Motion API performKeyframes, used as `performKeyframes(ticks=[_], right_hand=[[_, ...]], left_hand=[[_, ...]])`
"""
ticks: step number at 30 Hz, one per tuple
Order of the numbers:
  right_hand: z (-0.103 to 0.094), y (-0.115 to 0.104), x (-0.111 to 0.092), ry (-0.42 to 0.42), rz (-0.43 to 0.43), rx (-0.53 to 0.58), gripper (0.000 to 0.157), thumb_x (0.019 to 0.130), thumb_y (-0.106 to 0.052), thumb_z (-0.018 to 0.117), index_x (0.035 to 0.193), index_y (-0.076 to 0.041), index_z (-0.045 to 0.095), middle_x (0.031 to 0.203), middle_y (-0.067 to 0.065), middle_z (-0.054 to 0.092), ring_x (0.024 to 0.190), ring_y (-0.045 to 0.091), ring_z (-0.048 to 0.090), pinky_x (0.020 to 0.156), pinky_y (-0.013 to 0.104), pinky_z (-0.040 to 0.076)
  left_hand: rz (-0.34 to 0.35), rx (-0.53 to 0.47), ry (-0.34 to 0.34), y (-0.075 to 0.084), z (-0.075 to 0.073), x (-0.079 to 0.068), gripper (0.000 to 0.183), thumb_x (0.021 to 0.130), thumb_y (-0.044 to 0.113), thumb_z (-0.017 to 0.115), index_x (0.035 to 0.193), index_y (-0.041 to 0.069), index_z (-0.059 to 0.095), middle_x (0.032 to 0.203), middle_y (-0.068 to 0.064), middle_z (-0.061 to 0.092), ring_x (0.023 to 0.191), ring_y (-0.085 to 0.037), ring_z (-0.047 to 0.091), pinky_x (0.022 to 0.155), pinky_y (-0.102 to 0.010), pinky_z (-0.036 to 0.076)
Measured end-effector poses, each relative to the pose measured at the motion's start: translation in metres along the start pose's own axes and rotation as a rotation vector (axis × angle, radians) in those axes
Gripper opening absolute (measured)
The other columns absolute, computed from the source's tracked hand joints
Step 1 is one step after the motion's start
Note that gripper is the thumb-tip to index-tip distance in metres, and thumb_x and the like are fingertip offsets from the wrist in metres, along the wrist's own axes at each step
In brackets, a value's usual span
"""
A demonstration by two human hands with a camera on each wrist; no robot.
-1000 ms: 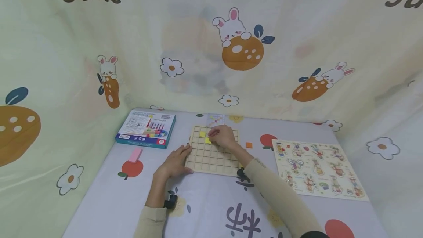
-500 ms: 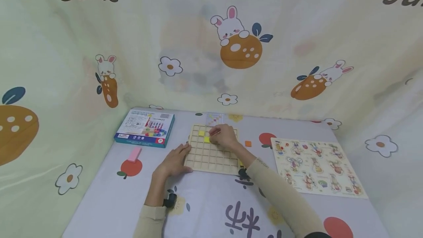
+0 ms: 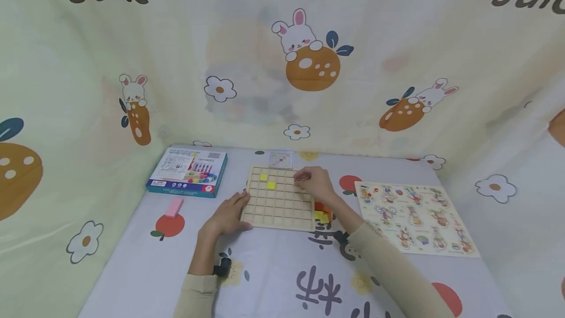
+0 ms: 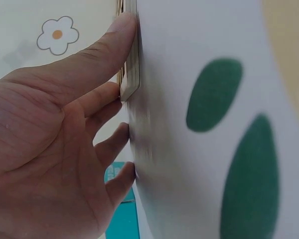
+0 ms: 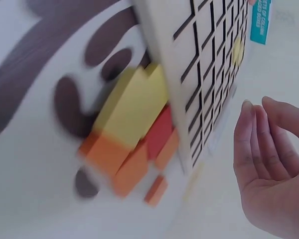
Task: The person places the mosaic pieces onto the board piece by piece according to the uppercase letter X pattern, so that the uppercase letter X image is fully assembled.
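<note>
A pale wooden grid board [image 3: 278,212] lies on the table, with two yellow square tiles [image 3: 271,185] set diagonally in its upper left squares. My left hand [image 3: 227,215] rests at the board's near left corner, thumb against the near edge and fingers extended along the left side. In the left wrist view the thumb [image 4: 122,35] touches the board's edge. My right hand [image 3: 317,183] hovers over the board's upper right part; the right wrist view shows its fingers [image 5: 246,132] loosely bent with nothing between them and the thumb. Yellow, orange and red tiles [image 5: 127,109] lie heaped beside the board's right edge.
A small pattern card [image 3: 281,159] lies beyond the board. At the back left is a flat blue-edged box [image 3: 187,171], with a pink block [image 3: 174,207] in front of it. A board with printed figures [image 3: 415,217] lies on the right. Printed curtains hang behind and at the sides.
My right hand has drawn away to the right from the second yellow tile, which stays on the board. The left hand keeps its place. The view has turned slightly right.
</note>
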State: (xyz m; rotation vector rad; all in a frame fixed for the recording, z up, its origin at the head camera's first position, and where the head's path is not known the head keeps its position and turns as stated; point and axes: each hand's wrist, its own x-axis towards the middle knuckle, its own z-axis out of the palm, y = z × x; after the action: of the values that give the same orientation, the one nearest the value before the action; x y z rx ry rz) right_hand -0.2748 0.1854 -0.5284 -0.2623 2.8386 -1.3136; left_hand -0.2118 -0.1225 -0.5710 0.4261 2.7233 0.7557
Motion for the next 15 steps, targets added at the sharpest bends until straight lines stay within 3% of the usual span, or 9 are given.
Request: performKeyframes(ticks=[8, 15], right_hand=[[-0.022, 0.019, -0.026, -0.016, 0.111, -0.101, 0.019, 0.091, -0.015, 0.08, 0.109, -0.01, 0.079, 0.095, -0.001, 0.077, 0.092, 0.019, 0.072, 0.087, 0.04, 0.06], [-0.025, 0.033, -0.045, -0.037, 0.132, -0.179, 0.011, 0.09, -0.017, 0.082, 0.101, -0.015, 0.079, 0.093, -0.001, 0.075, 0.087, 0.018, 0.069, 0.076, 0.033, 0.062]], left_hand=[[0.043, -0.017, -0.011, 0.006, -0.003, -0.004, 0.091, 0.088, 0.027, 0.083, 0.163, 0.007, 0.035, 0.171, -0.011, 0.027, 0.159, -0.037, 0.017, 0.128, -0.057, 0.019], [0.032, -0.014, 0.004, 0.006, -0.006, -0.007, 0.091, 0.087, 0.028, 0.085, 0.162, 0.007, 0.037, 0.171, -0.012, 0.028, 0.159, -0.038, 0.019, 0.128, -0.059, 0.02]])
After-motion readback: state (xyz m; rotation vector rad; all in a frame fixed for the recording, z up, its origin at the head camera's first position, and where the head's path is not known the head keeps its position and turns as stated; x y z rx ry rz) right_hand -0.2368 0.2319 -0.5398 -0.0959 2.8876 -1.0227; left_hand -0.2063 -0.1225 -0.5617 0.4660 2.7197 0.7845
